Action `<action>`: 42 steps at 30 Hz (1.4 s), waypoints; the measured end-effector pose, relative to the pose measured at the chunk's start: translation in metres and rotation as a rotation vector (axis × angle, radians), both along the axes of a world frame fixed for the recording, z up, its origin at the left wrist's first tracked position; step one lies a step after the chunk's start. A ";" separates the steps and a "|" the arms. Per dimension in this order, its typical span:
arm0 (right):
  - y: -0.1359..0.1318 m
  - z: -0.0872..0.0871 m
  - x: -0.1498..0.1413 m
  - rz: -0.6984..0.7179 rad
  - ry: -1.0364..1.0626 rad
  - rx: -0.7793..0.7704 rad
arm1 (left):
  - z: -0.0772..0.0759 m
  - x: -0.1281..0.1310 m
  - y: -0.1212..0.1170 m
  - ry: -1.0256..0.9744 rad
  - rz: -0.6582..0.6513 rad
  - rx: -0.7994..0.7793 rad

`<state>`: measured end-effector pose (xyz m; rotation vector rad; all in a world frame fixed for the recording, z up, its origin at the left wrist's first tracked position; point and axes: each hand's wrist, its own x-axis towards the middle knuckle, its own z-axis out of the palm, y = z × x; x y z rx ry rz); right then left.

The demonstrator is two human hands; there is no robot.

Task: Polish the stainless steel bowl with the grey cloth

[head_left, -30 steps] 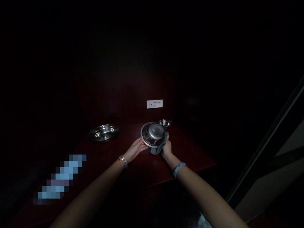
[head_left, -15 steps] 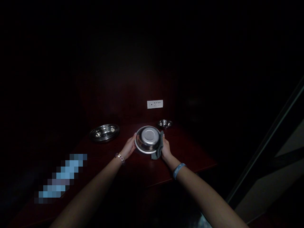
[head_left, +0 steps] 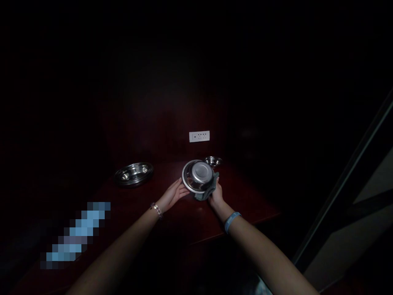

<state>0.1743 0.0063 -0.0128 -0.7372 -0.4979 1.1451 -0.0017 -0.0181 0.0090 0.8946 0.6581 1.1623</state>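
A: What are the hands doing?
B: The right hand [head_left: 217, 194] is gripping a bowl [head_left: 199, 174] through a cloth [head_left: 205, 194]; the left hand [head_left: 172, 195] is resting open at its rim
A: Where?
B: It's hanging bottom-up above the table [head_left: 248, 200], partly hiding a small dish [head_left: 215, 161]

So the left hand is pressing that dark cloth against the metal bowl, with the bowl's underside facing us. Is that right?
Not quite: the head view shows the right hand holding the dark cloth against the metal bowl. The bowl's underside does face us.
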 end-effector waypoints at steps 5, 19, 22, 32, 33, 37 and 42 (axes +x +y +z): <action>-0.003 0.001 -0.005 0.069 -0.050 0.084 | 0.000 0.003 -0.002 -0.023 0.091 0.043; -0.010 -0.001 -0.008 0.210 -0.325 0.120 | -0.003 -0.025 0.015 0.255 0.369 0.116; -0.011 -0.001 -0.009 0.280 -0.355 0.101 | -0.004 -0.030 0.019 0.246 0.360 0.156; -0.017 0.003 -0.008 0.451 -0.347 0.083 | -0.005 -0.031 0.020 0.184 0.315 0.110; -0.017 0.003 -0.009 0.449 -0.348 0.077 | -0.005 -0.031 0.020 0.164 0.315 0.101; -0.014 0.002 -0.009 0.412 -0.293 0.067 | -0.005 -0.027 0.019 0.099 0.282 0.054; -0.009 0.000 -0.004 0.361 -0.130 0.054 | -0.005 -0.024 0.017 0.047 0.190 0.034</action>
